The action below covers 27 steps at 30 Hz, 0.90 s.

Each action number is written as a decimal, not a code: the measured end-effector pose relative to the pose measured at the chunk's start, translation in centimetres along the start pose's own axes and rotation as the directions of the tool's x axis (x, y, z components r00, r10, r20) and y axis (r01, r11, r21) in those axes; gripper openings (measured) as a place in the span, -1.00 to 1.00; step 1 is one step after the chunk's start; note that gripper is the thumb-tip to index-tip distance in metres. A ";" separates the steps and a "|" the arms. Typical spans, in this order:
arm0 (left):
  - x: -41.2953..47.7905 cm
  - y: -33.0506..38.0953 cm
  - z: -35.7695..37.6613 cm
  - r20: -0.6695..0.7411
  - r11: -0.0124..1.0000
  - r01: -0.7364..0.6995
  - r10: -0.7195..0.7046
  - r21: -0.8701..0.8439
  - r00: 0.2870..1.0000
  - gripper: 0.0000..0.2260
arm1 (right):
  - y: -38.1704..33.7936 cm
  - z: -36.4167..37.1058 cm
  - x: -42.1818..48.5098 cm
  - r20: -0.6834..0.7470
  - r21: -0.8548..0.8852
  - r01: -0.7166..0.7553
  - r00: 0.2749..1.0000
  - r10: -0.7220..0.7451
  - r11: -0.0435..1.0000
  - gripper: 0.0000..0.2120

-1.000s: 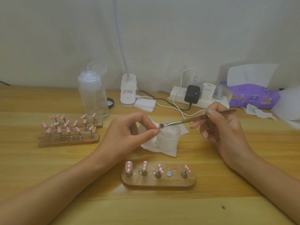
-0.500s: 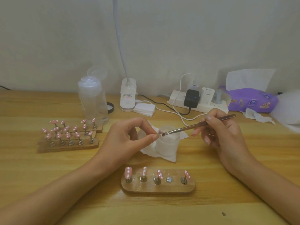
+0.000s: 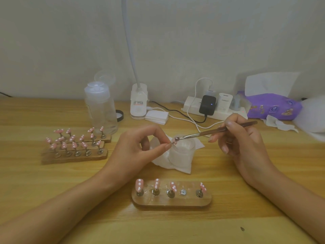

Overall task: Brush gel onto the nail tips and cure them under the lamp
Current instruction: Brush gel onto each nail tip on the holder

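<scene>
My left hand [image 3: 139, 148] pinches a small pink nail tip on its stand [image 3: 173, 142] between thumb and forefinger, over a frosted jar [image 3: 182, 152]. My right hand [image 3: 241, 140] grips a thin brush [image 3: 216, 131] like a pen, and its bristles touch the held nail tip. In front of me a wooden holder [image 3: 171, 199] carries several pink nail tips with white dots, with one peg bare. The white gooseneck lamp [image 3: 139, 104] stands at the back by the wall.
Two more wooden racks [image 3: 75, 155] of pink tips lie at the left. A clear pump bottle [image 3: 101, 106] stands behind them. A power strip [image 3: 211, 108] with chargers, a stack of white pads [image 3: 156, 117], a purple tissue pack [image 3: 274, 106] and a white wipe [image 3: 175, 166] under the jar are nearby.
The view has shifted slightly downward. Both hands stay over the jar, with the brush tip still working on the pinched nail tip.
</scene>
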<state>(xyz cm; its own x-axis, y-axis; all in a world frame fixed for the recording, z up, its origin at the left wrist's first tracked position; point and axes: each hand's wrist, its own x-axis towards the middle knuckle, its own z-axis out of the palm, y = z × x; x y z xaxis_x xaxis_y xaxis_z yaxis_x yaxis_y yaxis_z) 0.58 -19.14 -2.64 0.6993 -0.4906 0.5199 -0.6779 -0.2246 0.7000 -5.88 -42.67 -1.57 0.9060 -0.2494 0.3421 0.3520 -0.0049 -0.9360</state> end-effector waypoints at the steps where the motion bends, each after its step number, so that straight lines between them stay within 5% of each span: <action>1: 0.0 0.0 0.0 0.001 1.000 -0.004 0.004 0.004 1.000 -0.94 | 0.0 0.0 0.0 0.014 -0.016 -0.003 1.000 0.004 1.000 -0.73; 27: 0.0 -0.2 0.1 0.000 0.999 0.032 -0.032 -0.030 0.999 -0.95 | 0.2 0.0 0.0 0.009 -0.030 -0.032 0.999 0.032 0.999 -0.71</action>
<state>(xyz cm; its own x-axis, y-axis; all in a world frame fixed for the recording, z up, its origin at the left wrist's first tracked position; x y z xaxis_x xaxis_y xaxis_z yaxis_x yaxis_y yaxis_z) 0.68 -19.19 -2.87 0.7205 -0.4836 0.4971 -0.6482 -0.2147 0.7306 -5.79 -42.71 -1.73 0.9189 -0.2410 0.3124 0.3156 -0.0261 -0.9485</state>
